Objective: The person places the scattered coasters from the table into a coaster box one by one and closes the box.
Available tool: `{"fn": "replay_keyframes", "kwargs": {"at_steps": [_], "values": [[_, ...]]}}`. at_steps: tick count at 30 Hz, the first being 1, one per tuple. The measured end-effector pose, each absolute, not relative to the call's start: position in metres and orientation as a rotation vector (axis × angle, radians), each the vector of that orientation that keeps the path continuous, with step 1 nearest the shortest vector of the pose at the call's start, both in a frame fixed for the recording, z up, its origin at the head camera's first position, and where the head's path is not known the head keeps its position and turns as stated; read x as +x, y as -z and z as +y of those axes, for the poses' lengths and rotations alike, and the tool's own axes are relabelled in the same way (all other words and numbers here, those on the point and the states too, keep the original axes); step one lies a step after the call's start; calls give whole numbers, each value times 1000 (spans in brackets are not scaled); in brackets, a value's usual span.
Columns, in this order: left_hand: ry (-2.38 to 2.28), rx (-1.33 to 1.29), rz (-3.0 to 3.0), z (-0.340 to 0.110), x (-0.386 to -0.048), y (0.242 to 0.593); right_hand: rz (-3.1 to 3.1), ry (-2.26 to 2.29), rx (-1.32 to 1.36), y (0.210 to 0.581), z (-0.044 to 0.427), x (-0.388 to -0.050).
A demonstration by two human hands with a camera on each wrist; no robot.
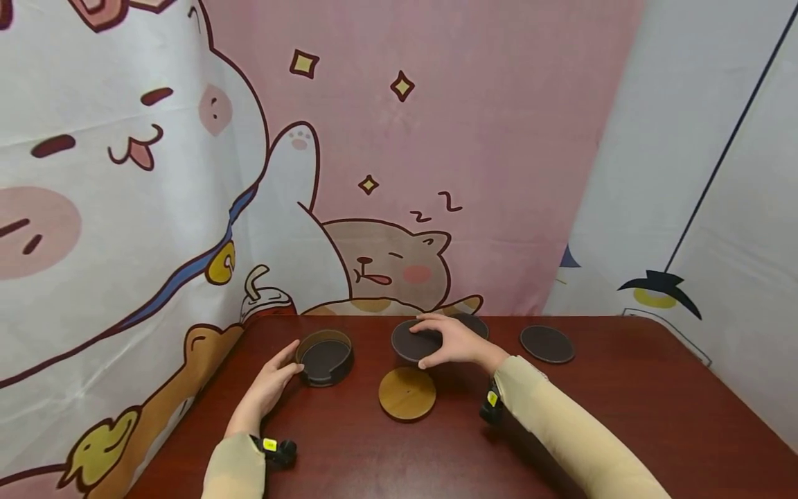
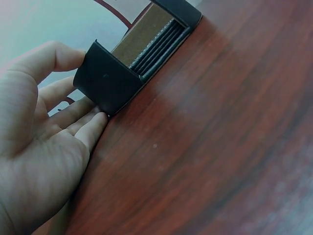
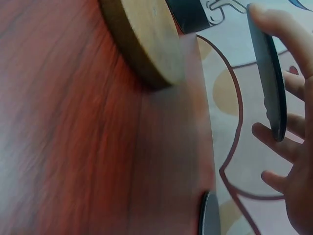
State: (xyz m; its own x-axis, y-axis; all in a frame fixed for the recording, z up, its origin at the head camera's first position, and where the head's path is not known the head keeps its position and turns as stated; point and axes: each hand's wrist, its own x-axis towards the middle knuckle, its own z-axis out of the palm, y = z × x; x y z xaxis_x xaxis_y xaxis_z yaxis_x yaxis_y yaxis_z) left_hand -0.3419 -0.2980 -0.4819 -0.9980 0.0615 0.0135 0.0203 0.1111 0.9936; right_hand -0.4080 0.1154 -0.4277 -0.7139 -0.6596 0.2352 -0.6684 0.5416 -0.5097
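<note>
Pinching a dark disc [image 1: 404, 344] in the wide-spread grip of the right hand [image 1: 460, 341], suspending it above the bench [image 1: 349, 447], right of the round holder [image 2: 107, 78]; clasping the latter in the left hand [image 1: 274, 383].

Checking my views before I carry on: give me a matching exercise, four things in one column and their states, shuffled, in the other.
1. Left fingers
2. Right fingers
3. Wooden disc
4. Round holder

A. Contains stacked dark discs
B. Pinch a raised dark disc
C. Lies flat on the table
D. Hold the round holder

Pairs: 1-D, 2-B, 3-C, 4-A
</note>
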Motion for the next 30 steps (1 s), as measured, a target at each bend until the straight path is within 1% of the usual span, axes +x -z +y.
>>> {"fn": "replay_keyframes", "kwargs": {"at_steps": [5,17,30], "values": [[-2102,88,2310,-295,-343,483,-2751,-873,1248,422,94,-415],[-2133,102,2295,-296,-344,484,-2756,-817,1250,422,51,-426],[-2119,103,2319,-296,-343,484,-2865,-668,1193,424,10,-422]]}}
